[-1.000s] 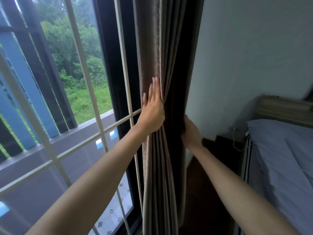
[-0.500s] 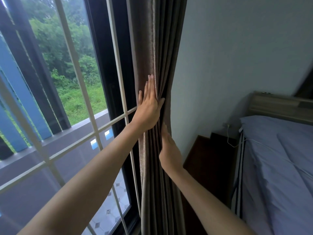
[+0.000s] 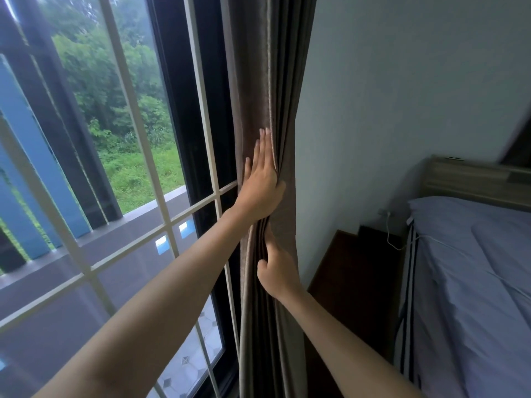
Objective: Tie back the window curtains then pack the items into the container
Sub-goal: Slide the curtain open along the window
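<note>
The brown curtain (image 3: pixel 258 90) hangs bunched into a narrow column between the window and the wall. My left hand (image 3: pixel 263 182) presses flat on its window side, fingers straight and pointing up, thumb hooked over a front fold. Just below, my right hand (image 3: pixel 277 268) lies against the curtain from the wall side. One finger points straight up along the folds; the other fingers are hidden among them. No tie-back or container is in view.
A white-barred window (image 3: pixel 138 156) with a dark frame fills the left. On the right are a grey wall, a dark bedside table (image 3: pixel 353 271) with a white cable, and a bed (image 3: pixel 474 282) with a blue-grey cover.
My right hand came from behind the curtain's wall side to its front, below my left hand. The curtain is bunched tighter and more bare wall shows.
</note>
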Demonstrator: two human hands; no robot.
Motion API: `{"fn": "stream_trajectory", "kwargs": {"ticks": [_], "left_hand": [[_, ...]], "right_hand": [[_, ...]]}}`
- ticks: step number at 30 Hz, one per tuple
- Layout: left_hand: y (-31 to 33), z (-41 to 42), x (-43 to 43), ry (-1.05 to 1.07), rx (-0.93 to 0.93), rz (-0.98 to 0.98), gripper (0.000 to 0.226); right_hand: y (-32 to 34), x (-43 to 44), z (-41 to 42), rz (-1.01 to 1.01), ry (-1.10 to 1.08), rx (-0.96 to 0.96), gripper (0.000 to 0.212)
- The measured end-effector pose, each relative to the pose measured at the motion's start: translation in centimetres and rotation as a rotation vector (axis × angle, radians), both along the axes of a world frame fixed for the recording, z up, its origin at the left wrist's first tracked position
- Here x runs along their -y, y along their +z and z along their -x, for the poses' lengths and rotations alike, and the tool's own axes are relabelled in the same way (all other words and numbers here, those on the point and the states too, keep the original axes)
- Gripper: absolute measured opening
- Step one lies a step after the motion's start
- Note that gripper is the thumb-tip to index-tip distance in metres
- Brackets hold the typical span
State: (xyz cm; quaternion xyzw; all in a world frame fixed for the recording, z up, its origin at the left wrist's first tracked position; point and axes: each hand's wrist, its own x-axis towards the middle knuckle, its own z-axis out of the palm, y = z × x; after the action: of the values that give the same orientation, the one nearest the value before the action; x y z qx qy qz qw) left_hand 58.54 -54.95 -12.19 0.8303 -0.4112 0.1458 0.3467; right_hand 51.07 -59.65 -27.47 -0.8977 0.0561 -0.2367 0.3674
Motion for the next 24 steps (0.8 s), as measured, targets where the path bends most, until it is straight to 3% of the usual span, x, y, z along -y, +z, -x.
{"fn": "stream_trajectory", "kwargs": {"ticks": [5, 7, 10, 16, 24], "left_hand": [[-0.1, 0.0, 0.4, -0.011, -0.002, -0.006, 0.092], [-0.1, 0.1, 0.6, -0.012, -0.006, -0.001, 0.091], [-0.2, 0.0, 0.8, -0.014, -0.015, 0.002, 0.092], [-0.3, 0.1, 0.7, -0.007, -0.031, 0.027, 0.091], [-0.6, 0.7, 1.2, -0.001, -0.024, 0.073, 0.090]], "right_hand": [[-0.1, -0.2, 0.2, -0.108, -0.051, 0.071, 0.057], [-0.2, -0.3, -0.1, -0.083, -0.123, 0.122, 0.052], [-0.6, -0.1, -0.6, 0.017, -0.256, 0.161, 0.027], [-0.8, 1.6, -1.3, 0.138, -0.431, 0.194, 0.022], [-1.6, 1.6, -0.8, 0.162, -0.455, 0.204, 0.008]]}}
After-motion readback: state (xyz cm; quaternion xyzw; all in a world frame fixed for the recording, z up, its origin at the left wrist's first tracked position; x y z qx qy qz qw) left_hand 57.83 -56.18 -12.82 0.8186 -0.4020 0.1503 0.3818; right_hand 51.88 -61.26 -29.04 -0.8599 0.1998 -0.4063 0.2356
